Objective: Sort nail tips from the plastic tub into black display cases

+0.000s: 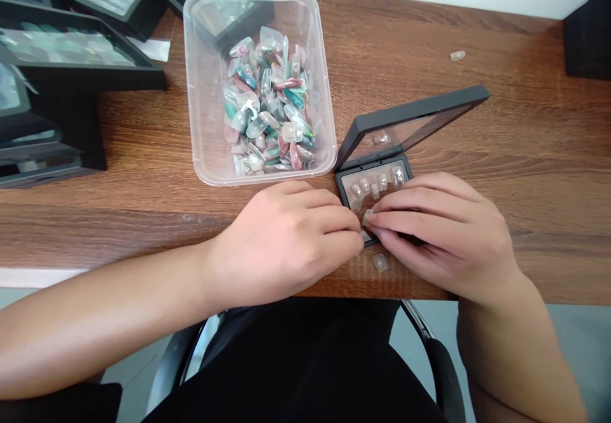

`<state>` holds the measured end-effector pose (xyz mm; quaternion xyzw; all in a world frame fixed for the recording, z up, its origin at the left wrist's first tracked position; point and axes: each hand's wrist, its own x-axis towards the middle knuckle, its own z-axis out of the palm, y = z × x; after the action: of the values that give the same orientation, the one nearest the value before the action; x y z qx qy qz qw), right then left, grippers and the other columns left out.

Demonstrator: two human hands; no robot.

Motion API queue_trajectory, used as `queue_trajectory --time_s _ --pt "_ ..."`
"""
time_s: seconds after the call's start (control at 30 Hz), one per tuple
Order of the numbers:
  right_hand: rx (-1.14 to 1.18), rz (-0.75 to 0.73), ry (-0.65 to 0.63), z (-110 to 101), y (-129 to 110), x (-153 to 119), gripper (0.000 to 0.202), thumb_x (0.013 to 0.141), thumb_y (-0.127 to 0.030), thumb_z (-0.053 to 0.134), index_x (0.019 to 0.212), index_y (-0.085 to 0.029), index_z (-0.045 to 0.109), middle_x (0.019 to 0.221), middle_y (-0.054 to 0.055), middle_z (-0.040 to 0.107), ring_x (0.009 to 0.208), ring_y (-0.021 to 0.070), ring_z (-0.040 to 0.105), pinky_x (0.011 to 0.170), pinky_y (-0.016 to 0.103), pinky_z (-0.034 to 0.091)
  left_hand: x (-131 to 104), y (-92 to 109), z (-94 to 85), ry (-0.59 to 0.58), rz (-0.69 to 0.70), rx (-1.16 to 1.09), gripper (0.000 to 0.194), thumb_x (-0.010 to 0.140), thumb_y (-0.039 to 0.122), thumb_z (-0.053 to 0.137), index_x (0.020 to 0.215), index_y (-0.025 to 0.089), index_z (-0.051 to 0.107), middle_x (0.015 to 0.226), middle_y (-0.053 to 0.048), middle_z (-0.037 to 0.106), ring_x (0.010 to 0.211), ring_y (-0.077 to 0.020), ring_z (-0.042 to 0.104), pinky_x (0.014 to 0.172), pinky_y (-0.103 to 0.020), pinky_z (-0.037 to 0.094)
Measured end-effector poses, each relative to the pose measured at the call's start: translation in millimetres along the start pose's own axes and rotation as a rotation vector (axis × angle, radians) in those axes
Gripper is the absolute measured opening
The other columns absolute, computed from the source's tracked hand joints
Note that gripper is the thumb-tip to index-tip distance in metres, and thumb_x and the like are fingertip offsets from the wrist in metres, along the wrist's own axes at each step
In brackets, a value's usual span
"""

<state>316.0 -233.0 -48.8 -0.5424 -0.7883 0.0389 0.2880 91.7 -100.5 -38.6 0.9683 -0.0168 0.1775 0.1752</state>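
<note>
A black display case [340, 187] lies on the table with its clear-windowed lid [420, 117] raised. Several short press-on nails [375, 191] with shiny decoration sit in a row on its pale inner pad. My right hand [443, 229] reaches over the case from the right, pinching one press-on nail [368, 217] between thumb and fingers. My left hand [296, 245] is closed at the case's near left edge; its fingertips are hidden, so what they hold cannot be made out. Another loose clear nail [380, 262] lies on the table just below the case.
A clear plastic tub [205, 149] full of mixed press-on nails stands left of the case. Black display boxes [133, 79] are stacked at the far left. One loose nail [457, 56] lies at the back right, near a black object [588, 38]. The table's front edge [525, 299] is close.
</note>
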Motion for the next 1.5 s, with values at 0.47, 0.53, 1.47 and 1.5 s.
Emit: queue_trajectory --time_s 0.47,0.53,1.47,1.5 --pt "0.084 0.071 -0.020 -3.2 -0.5 0.0 0.017 0.086 -0.012 0.083 0.101 -0.018 0.076 0.099 0.006 0.080 0.089 0.0191 0.073 0.084 0.037 0.059 1.2 -0.3 1.6 0.006 -0.007 0.004 0.012 0.103 0.024 0.067 0.100 0.021 0.078 0.108 0.004 0.083 0.097 -0.0191 0.079 0.078 -0.035 0.059" --pt "0.062 0.086 -0.017 -2.5 -0.9 0.1 0.021 0.087 -0.012 0.082 0.106 -0.016 0.076 0.097 0.007 0.079 0.087 0.0187 0.071 0.082 0.037 0.058 1.5 -0.2 1.7 0.000 -0.007 0.017 0.014 0.104 0.024 0.065 0.101 0.022 0.078 0.107 0.004 0.083 0.097 -0.0183 0.078 0.080 -0.034 0.059" --pt "0.077 0.158 -0.100 -0.7 -1.6 2.0 0.034 0.098 -0.024 0.071 0.131 -0.014 0.069 0.077 -0.001 0.063 0.071 0.0149 0.056 0.073 0.034 0.048 1.6 3.4 0.8 0.091 -0.021 0.236 0.043 0.104 0.045 0.065 0.132 0.013 0.071 0.125 -0.004 0.081 0.103 -0.0256 0.078 0.083 -0.041 0.065" --pt "0.072 0.161 -0.105 -0.8 -1.6 2.1 0.033 0.098 -0.025 0.071 0.129 -0.014 0.069 0.076 -0.001 0.062 0.071 0.0150 0.055 0.073 0.034 0.048 1.5 3.5 1.2 0.083 -0.023 0.248 0.043 0.104 0.043 0.066 0.134 0.012 0.070 0.126 -0.003 0.081 0.105 -0.0255 0.078 0.085 -0.041 0.066"
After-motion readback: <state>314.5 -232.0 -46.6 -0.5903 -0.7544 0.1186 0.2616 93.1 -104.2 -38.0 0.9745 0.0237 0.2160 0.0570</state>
